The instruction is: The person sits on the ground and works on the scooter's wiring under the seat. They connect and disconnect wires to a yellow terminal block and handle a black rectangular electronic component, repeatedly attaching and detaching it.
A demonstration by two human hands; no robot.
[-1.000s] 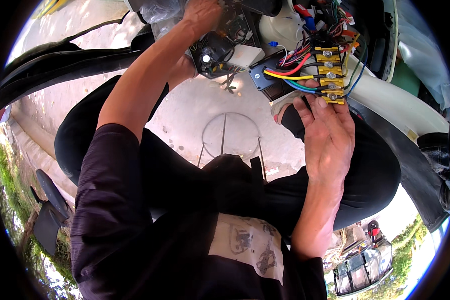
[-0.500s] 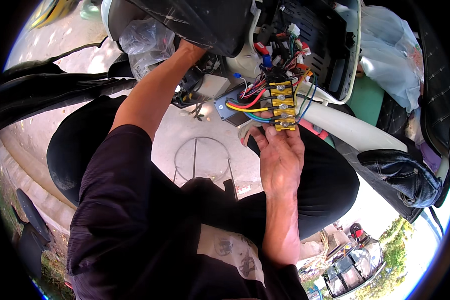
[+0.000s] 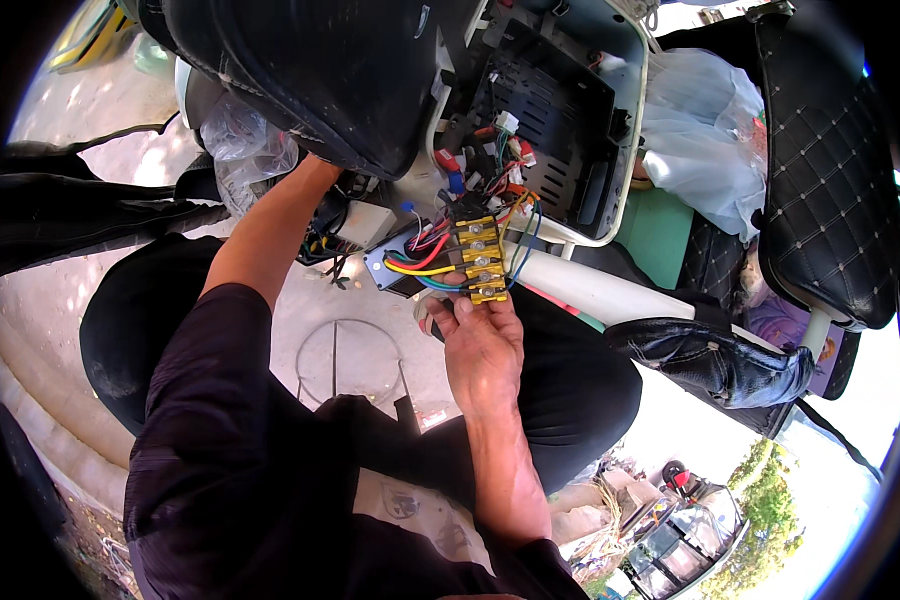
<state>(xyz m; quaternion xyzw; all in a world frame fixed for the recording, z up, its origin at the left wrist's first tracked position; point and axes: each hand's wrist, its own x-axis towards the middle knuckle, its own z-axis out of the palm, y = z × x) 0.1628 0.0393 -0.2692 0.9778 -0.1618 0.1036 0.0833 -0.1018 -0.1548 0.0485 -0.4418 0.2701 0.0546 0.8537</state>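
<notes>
My right hand (image 3: 482, 345) is closed on the lower end of a yellow terminal block (image 3: 482, 262) with a row of metal screws. Thick red, yellow, green and blue wires (image 3: 420, 268) enter the block from its left side. A grey metal box (image 3: 385, 268), partly hidden by those wires, sits beside it. Above the block is a tangle of thin wires and plug connectors (image 3: 490, 160). My left hand, of which only the wrist (image 3: 318, 178) shows, reaches behind a black padded seat (image 3: 290, 70); its fingers are hidden.
An open compartment with a pale rim (image 3: 618, 195) and black slotted lining stands beyond the wires. Right of it are a translucent plastic bag (image 3: 705, 150), a quilted black seat (image 3: 830, 190) and a white frame tube (image 3: 590, 280). A metal ring stand (image 3: 335, 400) is on the ground.
The whole scene has shifted left in the picture, bringing more of the quilted seat into sight. My right hand keeps its hold on the terminal block, and my left stays behind the black seat.
</notes>
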